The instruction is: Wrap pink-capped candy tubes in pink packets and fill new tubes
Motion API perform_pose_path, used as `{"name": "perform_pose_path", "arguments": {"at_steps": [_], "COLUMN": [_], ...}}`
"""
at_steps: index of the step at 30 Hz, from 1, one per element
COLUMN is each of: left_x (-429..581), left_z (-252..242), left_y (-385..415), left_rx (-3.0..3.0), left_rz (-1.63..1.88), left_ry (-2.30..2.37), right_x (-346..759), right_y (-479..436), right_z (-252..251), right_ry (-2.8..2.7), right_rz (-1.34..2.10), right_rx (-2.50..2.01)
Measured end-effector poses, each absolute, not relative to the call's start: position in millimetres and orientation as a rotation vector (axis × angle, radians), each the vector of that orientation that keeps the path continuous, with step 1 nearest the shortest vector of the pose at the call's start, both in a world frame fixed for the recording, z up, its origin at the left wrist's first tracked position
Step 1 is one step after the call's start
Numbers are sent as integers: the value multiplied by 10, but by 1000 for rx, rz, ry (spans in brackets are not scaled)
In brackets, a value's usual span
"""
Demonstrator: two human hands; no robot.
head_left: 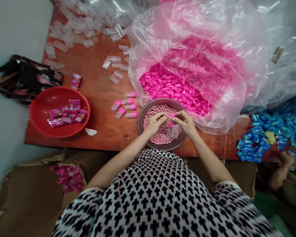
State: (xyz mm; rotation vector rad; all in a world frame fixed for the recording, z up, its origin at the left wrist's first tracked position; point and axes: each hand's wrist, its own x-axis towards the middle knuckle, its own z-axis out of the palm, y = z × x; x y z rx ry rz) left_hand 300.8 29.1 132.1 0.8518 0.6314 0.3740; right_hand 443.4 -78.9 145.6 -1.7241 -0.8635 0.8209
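A grey bowl (140,123) of small pink beads (160,138) stands at the table's front edge. Over it, my left hand (156,123) is closed on a clear container (168,119) with pink beads inside. My right hand (184,121) pinches a bright pink cap (172,120) at the container's right end; whether it is fully seated cannot be made out. Clear empty containers (173,132) lie on the beads below. Left of the bowl are several filled, pink-capped containers (130,107). Behind it, a plastic bag (138,49) holds many pink caps (175,87).
A red bowl (39,115) with pink packets (70,116) stands left, near a dark bag (27,79). Clear tubes (114,59) lie at the back left. Blue wrapped pieces (256,141) are piled right, beside another person's hand (286,158). Cardboard boxes (29,197) stand below.
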Motion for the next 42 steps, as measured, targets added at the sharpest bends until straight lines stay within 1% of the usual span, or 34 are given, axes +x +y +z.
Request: {"name": "perform_pose_path", "arguments": {"at_steps": [3,6,8,13,22,28,30,32,34,39,42], "left_x": [2929,2859,2811,2688,2532,2510,2512,2529,2565,2668,2670], "left_z": [1307,1296,1301,1354,1403,1487,1510,1506,1477,1374,1348], "left_y": [301,317,326,346,342,412,418,401,372,350,377], "left_rx": [1110,1345,1440,1552,1689,1810,1780,1696,1560,931,821], "left_rz": [440,507,548,623,614,534,523,566,614,689,683], "left_ry": [652,641,633,647,585,468,483,564,649,803,818], "right_x": [4461,4421,4374,4263,4102,4172,4169,4158,4160,4194,4164], "right_y": [-747,-662,-610,-582,-624,-585,-577,-561,-542,-563,-600], "right_z": [1586,1724,1770,1783,1856,1942,1934,1915,1902,1821,1685], "right_ry": [-986,-1295,-1428,-1554,-1656,-1685,-1703,-1651,-1501,-840,-587], "right_rz": [647,601,602,623,663,844,803,746,772,1115,1207], "right_rx": [-1762,-1785,-1788,-1817,-1784,-1698,-1704,-1725,-1709,-1478,-1406]}}
